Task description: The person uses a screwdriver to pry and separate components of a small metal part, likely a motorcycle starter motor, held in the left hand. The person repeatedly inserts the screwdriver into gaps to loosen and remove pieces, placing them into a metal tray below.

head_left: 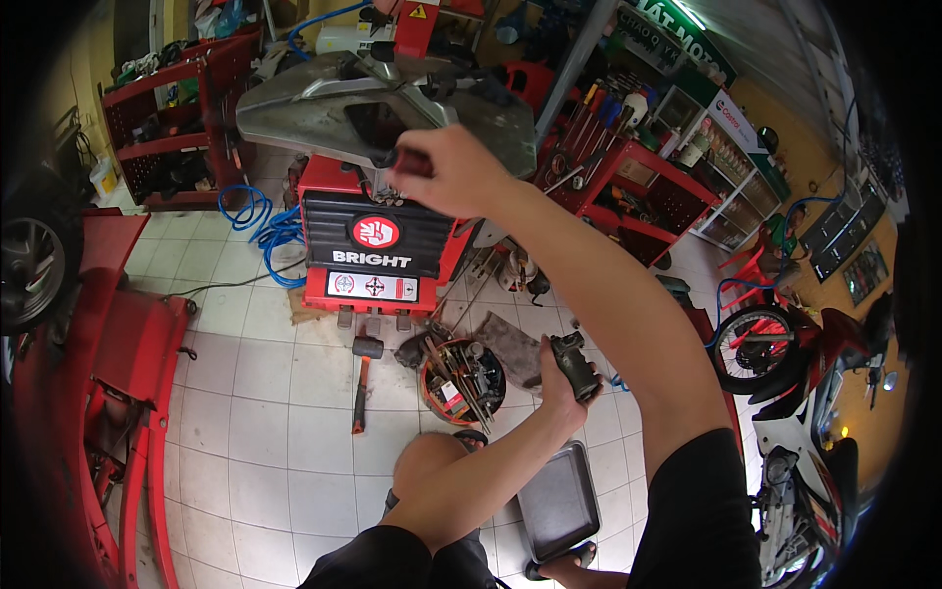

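Observation:
My left hand is closed around a dark, roughly cylindrical metal part, held over the floor in front of me. My right hand reaches far forward, its fingers curled at the near edge of the grey metal top of a red and black machine. A small dark piece shows at its fingertips, too unclear to name. Below my left hand lies a grey metal tray. Left of that hand stands a round container full of tools, with a grey rag behind it.
A mallet with an orange and black handle lies on the tiles. Red shelving and a coiled blue hose are at left. A red lift fills the left side. Motorbikes stand at right, and a red tool cart behind.

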`<action>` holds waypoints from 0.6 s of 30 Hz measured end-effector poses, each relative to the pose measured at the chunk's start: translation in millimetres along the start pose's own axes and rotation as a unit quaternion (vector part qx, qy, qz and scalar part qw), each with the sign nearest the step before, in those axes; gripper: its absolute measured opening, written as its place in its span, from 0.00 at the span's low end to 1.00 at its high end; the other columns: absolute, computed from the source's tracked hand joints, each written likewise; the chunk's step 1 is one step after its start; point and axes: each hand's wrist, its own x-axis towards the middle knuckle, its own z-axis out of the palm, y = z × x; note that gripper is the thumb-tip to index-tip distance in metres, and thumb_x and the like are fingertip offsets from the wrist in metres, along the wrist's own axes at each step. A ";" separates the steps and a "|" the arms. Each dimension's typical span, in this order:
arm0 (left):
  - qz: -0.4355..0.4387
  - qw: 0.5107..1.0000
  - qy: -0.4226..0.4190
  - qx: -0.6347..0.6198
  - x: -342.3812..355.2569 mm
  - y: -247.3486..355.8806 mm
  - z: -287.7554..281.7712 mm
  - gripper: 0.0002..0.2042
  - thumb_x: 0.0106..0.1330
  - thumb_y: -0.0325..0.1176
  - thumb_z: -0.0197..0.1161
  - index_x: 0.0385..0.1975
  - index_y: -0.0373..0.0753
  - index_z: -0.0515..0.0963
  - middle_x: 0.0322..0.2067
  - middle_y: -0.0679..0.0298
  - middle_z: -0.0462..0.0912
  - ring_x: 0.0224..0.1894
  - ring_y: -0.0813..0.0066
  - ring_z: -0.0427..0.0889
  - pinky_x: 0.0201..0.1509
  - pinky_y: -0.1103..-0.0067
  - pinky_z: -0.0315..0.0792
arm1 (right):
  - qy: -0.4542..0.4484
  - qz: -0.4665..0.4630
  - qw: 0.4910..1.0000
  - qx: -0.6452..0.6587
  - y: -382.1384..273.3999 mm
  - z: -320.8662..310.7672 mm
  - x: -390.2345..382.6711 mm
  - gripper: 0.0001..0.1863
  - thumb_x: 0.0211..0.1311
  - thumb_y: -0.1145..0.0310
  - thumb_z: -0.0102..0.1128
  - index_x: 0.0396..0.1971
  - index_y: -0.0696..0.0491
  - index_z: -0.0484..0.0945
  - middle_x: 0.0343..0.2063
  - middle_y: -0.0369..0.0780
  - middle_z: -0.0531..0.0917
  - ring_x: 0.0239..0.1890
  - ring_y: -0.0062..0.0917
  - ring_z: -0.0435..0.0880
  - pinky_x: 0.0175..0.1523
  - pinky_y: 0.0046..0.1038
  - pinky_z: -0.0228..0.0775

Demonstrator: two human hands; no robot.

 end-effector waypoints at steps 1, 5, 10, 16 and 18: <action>-0.004 1.000 -0.008 0.000 1.4 -0.3 -1.6 0.34 0.62 0.78 0.51 0.36 0.48 0.75 0.30 0.63 0.79 0.32 0.67 0.79 0.39 0.69 0.76 | 0.014 0.043 0.999 0.004 4.4 -6.0 -1.9 0.14 0.60 0.59 0.71 0.31 0.56 0.82 0.22 0.42 0.84 0.23 0.28 0.81 0.34 0.30 0.73; -0.025 1.000 -0.001 -0.008 3.2 -2.7 -1.6 0.34 0.62 0.78 0.51 0.35 0.48 0.74 0.29 0.63 0.79 0.31 0.67 0.79 0.38 0.69 0.76 | 0.107 0.132 0.983 0.068 28.8 -18.3 -6.9 0.16 0.66 0.58 0.65 0.36 0.59 0.81 0.25 0.39 0.84 0.29 0.20 0.80 0.39 0.26 0.72; -0.033 0.999 0.005 -0.003 -2.9 -7.4 4.5 0.35 0.64 0.77 0.47 0.34 0.44 0.74 0.29 0.60 0.80 0.31 0.63 0.77 0.38 0.68 0.75 | 0.121 0.195 0.960 0.163 41.4 -25.0 -13.6 0.20 0.70 0.57 0.59 0.33 0.62 0.81 0.28 0.38 0.84 0.34 0.21 0.80 0.40 0.25 0.72; -0.028 1.000 0.007 -0.005 -4.7 -5.0 8.0 0.36 0.63 0.77 0.48 0.34 0.44 0.74 0.29 0.60 0.80 0.32 0.64 0.77 0.39 0.68 0.75 | 0.096 0.213 0.948 0.213 20.2 -27.4 -12.7 0.20 0.71 0.55 0.57 0.32 0.60 0.81 0.26 0.38 0.84 0.31 0.18 0.79 0.36 0.24 0.69; -0.028 1.000 0.010 -0.007 -4.5 -5.4 8.6 0.36 0.63 0.77 0.48 0.33 0.44 0.74 0.29 0.60 0.80 0.32 0.64 0.77 0.39 0.69 0.75 | 0.094 0.226 0.942 0.231 17.0 -30.2 -16.5 0.20 0.69 0.55 0.58 0.29 0.59 0.81 0.24 0.37 0.83 0.28 0.19 0.79 0.35 0.26 0.68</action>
